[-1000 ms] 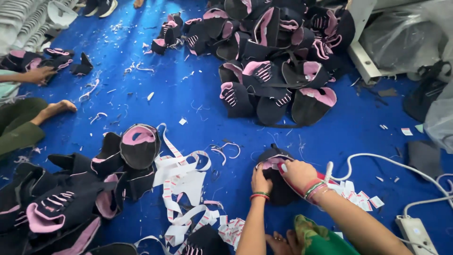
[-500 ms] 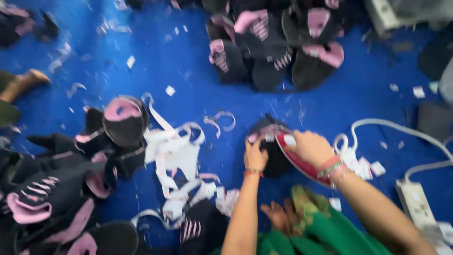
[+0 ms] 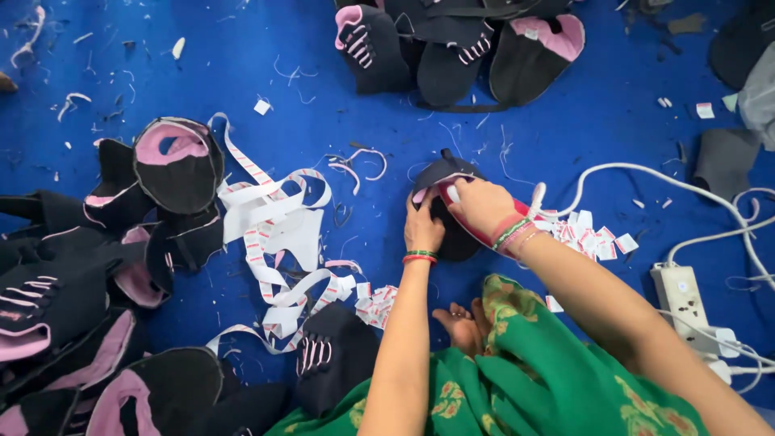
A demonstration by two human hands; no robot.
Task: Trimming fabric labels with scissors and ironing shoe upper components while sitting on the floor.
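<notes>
Black fabric with pink lining makes up the shoe upper (image 3: 452, 211) pressed on the blue floor (image 3: 242, 48), just past centre toward 3 o'clock in the head view. Compared with a moment earlier, the camera has drawn closer, while both hands are kept on the piece. The left hand (image 3: 423, 228) is curled, fingers closed on its near edge; the right hand (image 3: 483, 207) is laid over the pink rim, pinching it. White label tape (image 3: 270, 226) lies at 9 o'clock.
</notes>
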